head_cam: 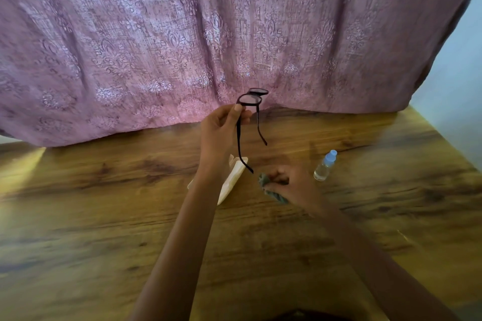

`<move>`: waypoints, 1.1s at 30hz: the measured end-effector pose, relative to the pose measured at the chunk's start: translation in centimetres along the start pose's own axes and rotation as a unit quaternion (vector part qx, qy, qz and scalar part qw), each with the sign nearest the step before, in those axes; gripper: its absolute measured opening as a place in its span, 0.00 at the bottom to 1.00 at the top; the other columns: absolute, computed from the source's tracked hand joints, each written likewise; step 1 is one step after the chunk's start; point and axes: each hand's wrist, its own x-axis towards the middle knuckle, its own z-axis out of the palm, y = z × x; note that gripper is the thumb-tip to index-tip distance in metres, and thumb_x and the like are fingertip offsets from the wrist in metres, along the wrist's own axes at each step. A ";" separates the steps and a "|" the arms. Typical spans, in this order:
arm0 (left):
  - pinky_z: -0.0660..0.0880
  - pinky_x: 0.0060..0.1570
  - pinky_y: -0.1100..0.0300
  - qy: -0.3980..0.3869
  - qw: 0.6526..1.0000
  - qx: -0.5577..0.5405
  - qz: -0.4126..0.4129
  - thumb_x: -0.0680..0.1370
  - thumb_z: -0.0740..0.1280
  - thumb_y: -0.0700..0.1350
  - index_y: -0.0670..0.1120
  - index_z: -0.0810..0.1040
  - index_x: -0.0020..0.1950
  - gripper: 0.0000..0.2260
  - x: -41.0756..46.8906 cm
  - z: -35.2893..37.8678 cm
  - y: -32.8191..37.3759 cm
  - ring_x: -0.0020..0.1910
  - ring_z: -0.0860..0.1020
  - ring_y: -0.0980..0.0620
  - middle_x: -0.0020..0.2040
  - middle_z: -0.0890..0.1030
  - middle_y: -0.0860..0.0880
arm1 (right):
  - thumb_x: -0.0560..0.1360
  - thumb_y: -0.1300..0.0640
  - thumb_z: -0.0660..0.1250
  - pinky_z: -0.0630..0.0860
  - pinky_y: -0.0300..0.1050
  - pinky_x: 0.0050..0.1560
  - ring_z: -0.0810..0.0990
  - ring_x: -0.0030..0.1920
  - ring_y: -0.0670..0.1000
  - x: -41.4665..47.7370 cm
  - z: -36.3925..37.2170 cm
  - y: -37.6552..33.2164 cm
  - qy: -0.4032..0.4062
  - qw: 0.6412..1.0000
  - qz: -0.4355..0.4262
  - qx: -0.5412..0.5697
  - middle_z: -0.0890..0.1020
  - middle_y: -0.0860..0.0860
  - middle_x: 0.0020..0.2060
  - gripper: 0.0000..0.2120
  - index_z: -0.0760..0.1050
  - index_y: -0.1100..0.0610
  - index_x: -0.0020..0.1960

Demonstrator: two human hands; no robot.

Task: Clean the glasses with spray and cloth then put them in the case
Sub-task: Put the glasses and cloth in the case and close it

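Glasses above wooden table (pink curtain behind).

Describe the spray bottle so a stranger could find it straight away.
On the wooden table, look just right of the right hand, which grips a grey-green cloth. The spray bottle stands there alone. It is small and clear with a pale blue cap, while the case left of the cloth is cream and opaque.

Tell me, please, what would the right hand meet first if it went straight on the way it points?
Likely the case, just beyond the cloth the right hand grips; the glasses' dangling arm may hang above that line, depth unclear.
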 end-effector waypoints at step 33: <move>0.75 0.49 0.64 -0.268 0.828 0.427 0.247 0.77 0.66 0.33 0.42 0.82 0.55 0.10 -0.8 -4.5 -1.2 0.47 0.80 0.54 0.47 0.82 0.52 | 0.77 0.56 0.69 0.79 0.51 0.56 0.85 0.47 0.55 2.2 -7.4 -2.2 0.160 0.938 0.084 0.297 0.85 0.59 0.47 0.14 0.79 0.64 0.58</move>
